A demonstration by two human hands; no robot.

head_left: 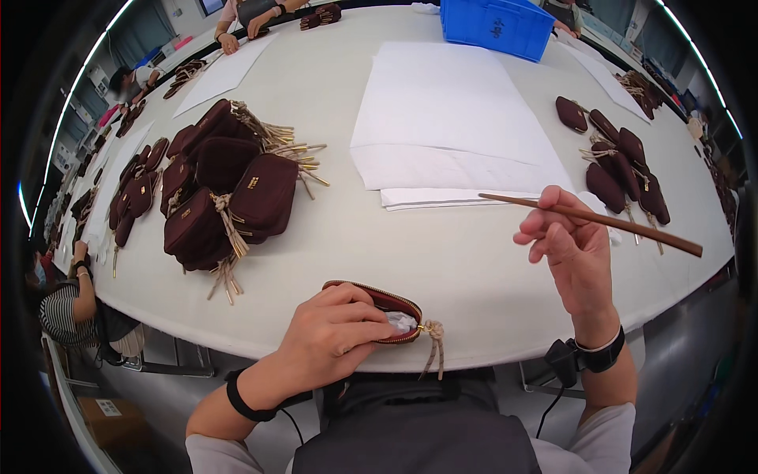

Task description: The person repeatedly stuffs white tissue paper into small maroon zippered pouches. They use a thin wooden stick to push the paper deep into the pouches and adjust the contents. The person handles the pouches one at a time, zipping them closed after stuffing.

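Left grip [330, 330] closed on an unzipped maroon pouch [397, 305], at the near edge of the worktop [489, 292]. Right grip [575, 249] holds a tapered wooden stick [641, 230], raised clear of the pouch. Risks, judged: stick's thin end could snag lining or tear crumpled white filler [401, 322] if steeply angled; loosened left hold could let pouch slip edgeward; knotted zip cord [434, 341] could catch.

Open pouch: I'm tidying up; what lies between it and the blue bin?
White paper sheets lie between the open pouch and blue bin, in the head view.
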